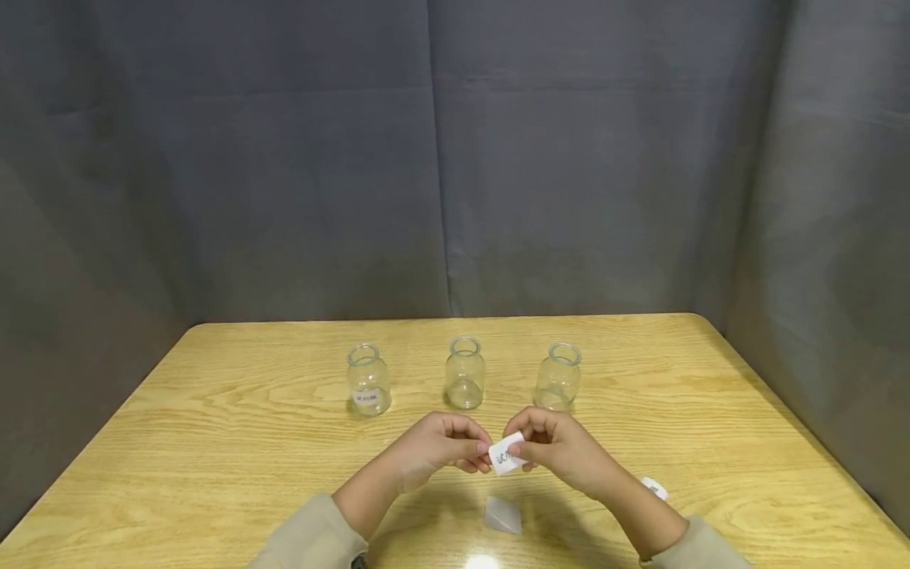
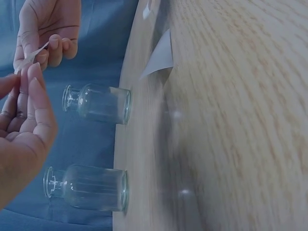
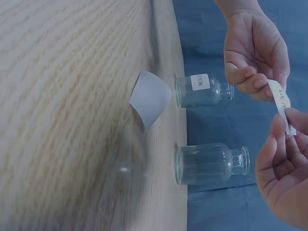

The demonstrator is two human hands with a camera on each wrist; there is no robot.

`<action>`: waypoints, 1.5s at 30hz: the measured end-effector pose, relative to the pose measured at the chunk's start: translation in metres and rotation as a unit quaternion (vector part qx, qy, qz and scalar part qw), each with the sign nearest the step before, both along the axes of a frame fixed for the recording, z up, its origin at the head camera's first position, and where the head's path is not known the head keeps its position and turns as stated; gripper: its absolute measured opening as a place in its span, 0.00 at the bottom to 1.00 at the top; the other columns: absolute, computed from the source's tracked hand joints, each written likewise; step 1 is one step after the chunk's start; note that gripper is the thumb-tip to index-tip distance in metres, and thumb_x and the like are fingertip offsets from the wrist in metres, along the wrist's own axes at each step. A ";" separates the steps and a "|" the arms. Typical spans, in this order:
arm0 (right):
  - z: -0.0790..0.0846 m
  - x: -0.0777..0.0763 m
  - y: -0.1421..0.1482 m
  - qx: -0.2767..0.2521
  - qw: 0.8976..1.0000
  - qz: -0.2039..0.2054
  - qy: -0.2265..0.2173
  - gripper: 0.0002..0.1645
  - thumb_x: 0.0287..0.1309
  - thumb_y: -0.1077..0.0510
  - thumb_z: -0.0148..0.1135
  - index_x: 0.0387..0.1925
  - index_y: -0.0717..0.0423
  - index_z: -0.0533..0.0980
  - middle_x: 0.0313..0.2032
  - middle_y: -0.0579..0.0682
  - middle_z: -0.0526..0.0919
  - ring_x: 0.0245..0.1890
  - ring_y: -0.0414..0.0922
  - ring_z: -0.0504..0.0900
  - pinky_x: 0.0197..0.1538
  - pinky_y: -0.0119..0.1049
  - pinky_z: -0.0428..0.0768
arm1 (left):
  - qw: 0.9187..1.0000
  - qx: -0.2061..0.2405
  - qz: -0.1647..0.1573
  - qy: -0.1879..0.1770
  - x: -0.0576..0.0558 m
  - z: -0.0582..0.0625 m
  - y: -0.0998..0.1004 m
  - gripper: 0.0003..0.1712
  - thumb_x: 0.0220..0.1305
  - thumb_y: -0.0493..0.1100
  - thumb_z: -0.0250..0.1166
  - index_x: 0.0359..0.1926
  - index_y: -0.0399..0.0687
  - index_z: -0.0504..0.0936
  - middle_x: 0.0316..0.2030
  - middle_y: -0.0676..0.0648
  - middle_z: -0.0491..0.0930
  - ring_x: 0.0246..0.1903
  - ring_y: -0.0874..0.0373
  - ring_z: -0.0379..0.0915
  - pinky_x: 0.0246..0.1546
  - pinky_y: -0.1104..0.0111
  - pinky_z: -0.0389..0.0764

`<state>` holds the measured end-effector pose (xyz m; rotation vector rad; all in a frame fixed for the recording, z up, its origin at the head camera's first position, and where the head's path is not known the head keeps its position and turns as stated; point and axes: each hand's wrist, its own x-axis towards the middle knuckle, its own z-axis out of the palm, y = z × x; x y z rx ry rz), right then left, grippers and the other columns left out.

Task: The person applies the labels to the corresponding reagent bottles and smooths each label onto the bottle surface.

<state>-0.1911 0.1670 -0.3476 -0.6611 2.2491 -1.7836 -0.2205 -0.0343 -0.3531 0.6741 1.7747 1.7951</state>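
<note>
A small white label [image 1: 502, 458] with dark handwriting is held between both hands above the table. My left hand [image 1: 442, 444] pinches its left edge with thumb and fingertips. My right hand [image 1: 562, 449] pinches the other side, the thumb covering part of the writing. In the right wrist view the label [image 3: 279, 98] looks like a narrow strip, slightly bent. Below the hands, a curled blank piece of paper [image 1: 502, 515] lies on the wood. Beyond them stands a clear glass jar [image 1: 465, 381], upright and without a label.
At the left stands a jar [image 1: 369, 379] with a written label low on its front. A third jar [image 1: 558, 381] is behind the right hand, partly covered by it. Another white label [image 1: 655, 487] lies by the right forearm. Dark cloth [image 1: 306, 197] encloses the wooden table [image 1: 213, 442].
</note>
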 end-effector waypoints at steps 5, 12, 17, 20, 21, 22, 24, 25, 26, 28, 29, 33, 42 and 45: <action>-0.001 -0.001 -0.001 0.001 1.000 0.003 0.003 0.10 0.52 0.65 0.55 0.36 0.69 0.70 0.27 0.55 0.73 0.27 0.42 0.73 0.30 0.33 0.75 | 1.000 0.007 0.010 -0.011 0.000 -0.005 0.001 0.12 0.55 0.33 0.56 0.35 0.23 0.72 0.25 0.46 0.77 0.27 0.58 0.75 0.33 0.66 0.75; -0.001 -0.002 -0.001 0.003 1.000 -0.005 0.007 0.10 0.52 0.65 0.55 0.36 0.68 0.71 0.27 0.54 0.73 0.27 0.42 0.73 0.31 0.33 0.76 | 0.999 0.025 0.001 -0.023 -0.002 -0.005 -0.003 0.11 0.56 0.35 0.55 0.34 0.25 0.73 0.25 0.47 0.78 0.27 0.58 0.75 0.33 0.66 0.75; -0.005 -0.002 0.000 -0.007 1.000 -0.004 0.000 0.10 0.52 0.64 0.56 0.36 0.68 0.71 0.27 0.54 0.73 0.27 0.42 0.73 0.31 0.33 0.76 | 0.999 0.020 -0.011 -0.026 -0.002 -0.004 -0.004 0.11 0.55 0.33 0.55 0.34 0.23 0.72 0.25 0.47 0.78 0.27 0.58 0.75 0.33 0.66 0.75; -0.006 -0.002 0.001 -0.009 1.000 -0.004 0.002 0.11 0.52 0.64 0.56 0.36 0.68 0.71 0.27 0.54 0.73 0.27 0.42 0.73 0.31 0.33 0.76 | 0.999 0.016 -0.012 -0.030 -0.001 -0.004 -0.003 0.10 0.55 0.32 0.55 0.33 0.22 0.72 0.24 0.47 0.78 0.27 0.58 0.75 0.33 0.67 0.75; -0.005 -0.002 0.001 -0.008 1.000 -0.006 0.001 0.11 0.52 0.64 0.56 0.36 0.68 0.71 0.27 0.54 0.73 0.27 0.42 0.73 0.31 0.33 0.76 | 0.999 0.015 -0.013 -0.030 -0.001 -0.004 -0.003 0.10 0.54 0.31 0.55 0.33 0.22 0.72 0.24 0.47 0.78 0.26 0.59 0.75 0.33 0.67 0.75; -0.006 -0.003 0.001 -0.008 1.000 -0.006 0.001 0.11 0.52 0.64 0.56 0.36 0.68 0.71 0.27 0.54 0.73 0.27 0.42 0.73 0.31 0.33 0.76 | 0.999 0.015 -0.013 -0.029 -0.001 -0.004 -0.003 0.11 0.54 0.31 0.55 0.33 0.22 0.72 0.24 0.47 0.77 0.26 0.59 0.75 0.32 0.67 0.75; -0.006 -0.003 0.000 -0.006 1.000 -0.008 0.004 0.11 0.51 0.64 0.56 0.36 0.68 0.71 0.27 0.54 0.74 0.27 0.42 0.73 0.31 0.34 0.76 | 0.999 0.015 -0.013 -0.027 -0.001 -0.004 -0.003 0.11 0.54 0.31 0.55 0.33 0.22 0.71 0.24 0.47 0.77 0.26 0.59 0.75 0.32 0.67 0.75; -0.006 -0.003 0.000 -0.005 1.000 -0.009 0.005 0.11 0.51 0.64 0.56 0.36 0.68 0.71 0.27 0.54 0.74 0.27 0.42 0.73 0.31 0.34 0.76 | 0.999 0.015 -0.014 -0.026 -0.001 -0.004 -0.002 0.11 0.54 0.31 0.55 0.34 0.21 0.71 0.24 0.47 0.77 0.26 0.59 0.75 0.33 0.67 0.75; -0.006 -0.003 0.000 -0.004 1.000 -0.010 0.004 0.10 0.51 0.64 0.56 0.36 0.68 0.71 0.27 0.54 0.74 0.27 0.42 0.73 0.31 0.34 0.76 | 0.999 0.014 -0.014 -0.025 -0.002 -0.004 -0.003 0.11 0.54 0.32 0.55 0.34 0.21 0.71 0.24 0.47 0.77 0.26 0.59 0.75 0.33 0.67 0.75; -0.007 -0.003 0.001 -0.003 1.000 -0.009 0.001 0.10 0.51 0.64 0.56 0.36 0.67 0.72 0.27 0.54 0.74 0.28 0.43 0.73 0.32 0.35 0.76 | 1.000 0.014 -0.016 -0.023 -0.002 -0.005 -0.003 0.11 0.54 0.32 0.55 0.34 0.21 0.71 0.24 0.47 0.77 0.26 0.59 0.75 0.33 0.67 0.75; -0.007 -0.003 0.001 -0.003 1.000 -0.008 0.001 0.10 0.51 0.64 0.56 0.36 0.67 0.72 0.28 0.55 0.74 0.28 0.43 0.73 0.32 0.35 0.76 | 1.000 0.015 -0.016 -0.023 -0.002 -0.006 -0.003 0.12 0.54 0.32 0.55 0.34 0.21 0.71 0.24 0.47 0.77 0.26 0.59 0.75 0.33 0.67 0.75; -0.007 -0.001 0.002 -0.001 1.000 -0.005 -0.003 0.11 0.52 0.63 0.56 0.36 0.67 0.72 0.28 0.55 0.74 0.28 0.43 0.74 0.32 0.35 0.76 | 0.999 0.023 -0.027 -0.018 -0.002 -0.008 -0.002 0.13 0.54 0.32 0.55 0.35 0.20 0.70 0.24 0.48 0.78 0.27 0.59 0.75 0.33 0.67 0.75; -0.008 -0.003 0.001 -0.012 1.000 0.000 0.001 0.12 0.52 0.65 0.56 0.37 0.70 0.71 0.27 0.55 0.74 0.28 0.42 0.74 0.32 0.35 0.76 | 0.999 0.018 -0.032 0.003 -0.004 -0.012 -0.003 0.14 0.55 0.33 0.55 0.35 0.19 0.70 0.25 0.48 0.78 0.28 0.59 0.75 0.36 0.63 0.75; -0.009 -0.004 -0.001 -0.018 1.000 0.005 0.002 0.12 0.51 0.65 0.55 0.37 0.71 0.71 0.27 0.55 0.73 0.27 0.42 0.73 0.31 0.34 0.76 | 0.999 0.017 -0.027 0.002 -0.002 -0.014 -0.004 0.14 0.55 0.33 0.55 0.36 0.19 0.70 0.26 0.48 0.78 0.28 0.59 0.75 0.35 0.65 0.75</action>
